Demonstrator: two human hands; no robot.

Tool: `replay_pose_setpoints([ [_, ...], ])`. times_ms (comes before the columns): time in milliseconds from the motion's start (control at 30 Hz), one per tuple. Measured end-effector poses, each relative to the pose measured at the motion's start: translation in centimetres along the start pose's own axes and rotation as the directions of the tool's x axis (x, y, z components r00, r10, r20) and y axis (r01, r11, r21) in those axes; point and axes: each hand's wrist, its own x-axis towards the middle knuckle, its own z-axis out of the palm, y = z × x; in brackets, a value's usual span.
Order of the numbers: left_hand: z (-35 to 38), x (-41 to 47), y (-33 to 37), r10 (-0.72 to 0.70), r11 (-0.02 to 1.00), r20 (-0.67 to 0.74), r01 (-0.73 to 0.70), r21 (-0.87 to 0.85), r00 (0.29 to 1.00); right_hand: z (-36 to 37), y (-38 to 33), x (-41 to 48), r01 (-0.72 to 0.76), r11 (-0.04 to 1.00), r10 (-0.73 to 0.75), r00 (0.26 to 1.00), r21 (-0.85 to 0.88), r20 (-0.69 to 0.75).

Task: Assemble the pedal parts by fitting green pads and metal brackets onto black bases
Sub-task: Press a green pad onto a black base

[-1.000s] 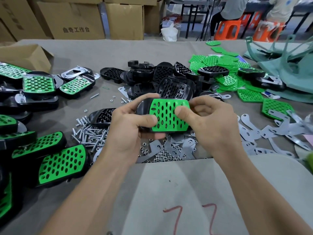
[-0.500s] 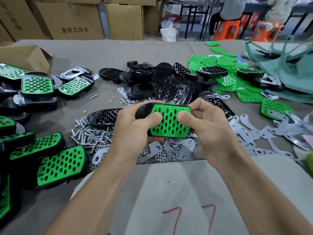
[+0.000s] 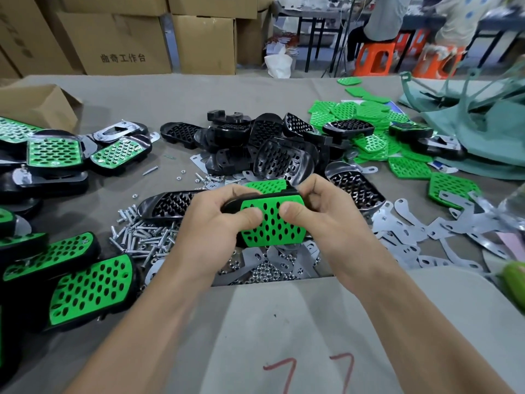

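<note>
- Hands are shown from above, both closed around one pedal held over a grey surface (image 3: 199, 92).
- The pedal's black base (image 3: 231, 204) is gripped at its left end by the left hand (image 3: 216, 223), with the thumb pressed onto the green pad (image 3: 270, 226) seated on top.
- The pad's right side is gripped by the right hand (image 3: 321, 220), fingers curled behind and thumb laid on the front.
- Beyond the pedal, a pile of bare black bases (image 3: 272, 143) is heaped.
- Beyond and right of the pedal, loose green pads (image 3: 366, 115) are scattered.
- Right of the pedal, flat metal brackets (image 3: 403, 231) are spread.
- Left of the pedal, screws (image 3: 142, 234) are piled, with finished pedals (image 3: 91, 288) farther left.
- Under the pedal, small nuts (image 3: 261, 273) are heaped.
</note>
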Motion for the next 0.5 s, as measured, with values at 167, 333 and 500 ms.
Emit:
replay_pose_setpoints([
  [167,0.47,-0.1,-0.15,0.131,0.985,-0.01,-0.129,0.116,0.991,0.66,-0.2,-0.23,0.036,0.999,-0.033,0.997,-0.036,0.068],
  [333,0.37,-0.44,0.26,0.222,0.961,0.04,-0.225,0.159,0.974,0.91,-0.21,-0.48,0.074,0.995,-0.077,0.996,0.065,0.044],
  [500,0.61,-0.36,0.18,0.203,0.963,0.036,-0.206,0.172,0.978,1.03,-0.2,-0.4,0.078,0.996,-0.08,0.996,-0.035,-0.042],
])
